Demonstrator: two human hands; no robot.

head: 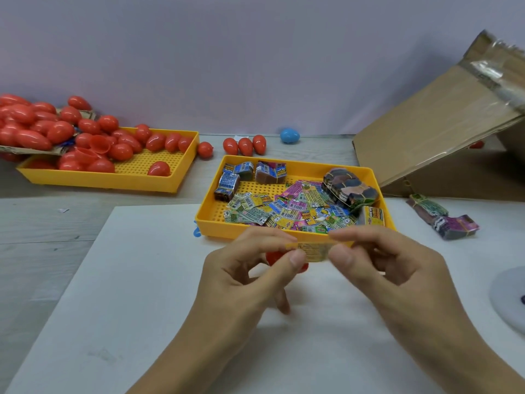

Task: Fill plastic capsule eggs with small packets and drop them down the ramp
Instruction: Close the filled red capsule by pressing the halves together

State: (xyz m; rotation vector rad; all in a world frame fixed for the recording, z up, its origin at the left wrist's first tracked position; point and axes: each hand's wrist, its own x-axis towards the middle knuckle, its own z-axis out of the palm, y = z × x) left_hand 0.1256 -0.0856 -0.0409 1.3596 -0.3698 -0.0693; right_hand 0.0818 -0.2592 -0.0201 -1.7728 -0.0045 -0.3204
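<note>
Fingers of both hands, left (250,268) and right (377,265), pinch a yellow packet (311,250) at its ends, at six o'clock of the packet tray (210,220). A red egg (274,257) behind could roll if bumped; tugging might tear the packet.

White sheet (142,280); grey disc (511,297), perhaps a plate.
</note>
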